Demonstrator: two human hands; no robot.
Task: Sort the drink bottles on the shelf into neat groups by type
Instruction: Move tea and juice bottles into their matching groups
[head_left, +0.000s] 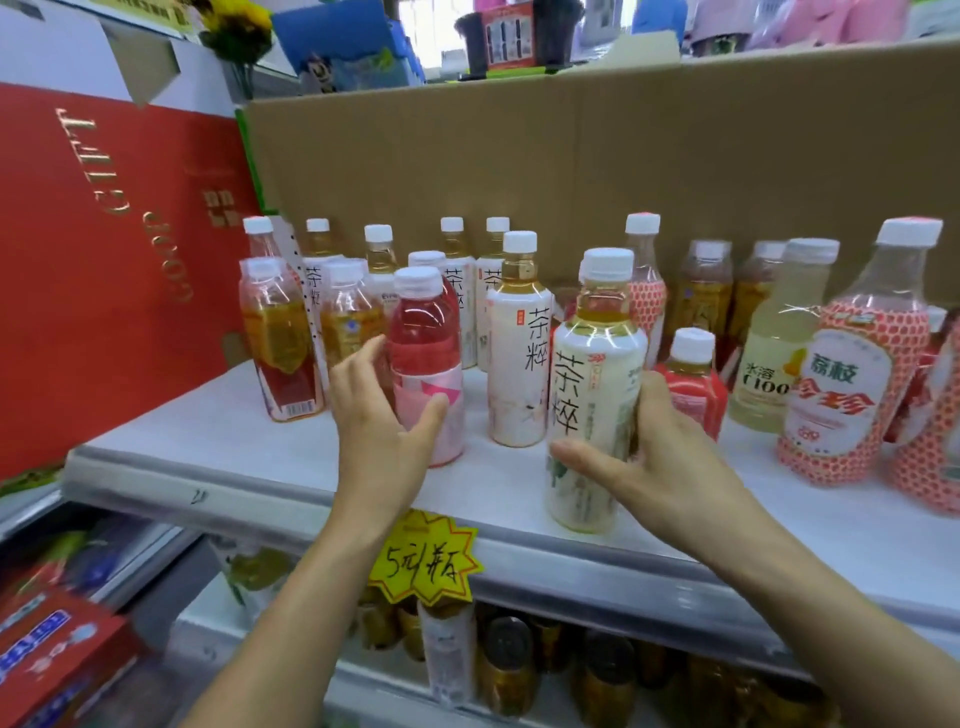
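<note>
Sorting was judged barely begun: types stood mixed along the shelf (249, 441). A tea bottle (592, 395) was gripped by the right hand (660, 457); the left hand (384, 415) was open around a pink bottle (428, 364).

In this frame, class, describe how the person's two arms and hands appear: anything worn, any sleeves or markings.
Both the left hand and the right hand are bare: no gloves, rings, watch or bracelets show. The forearms are bare too, with no sleeve reaching into view. No markings are visible.

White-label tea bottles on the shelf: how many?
5 tea bottles: one in the right hand, one front centre, three in the back row; more may be hidden.
</note>
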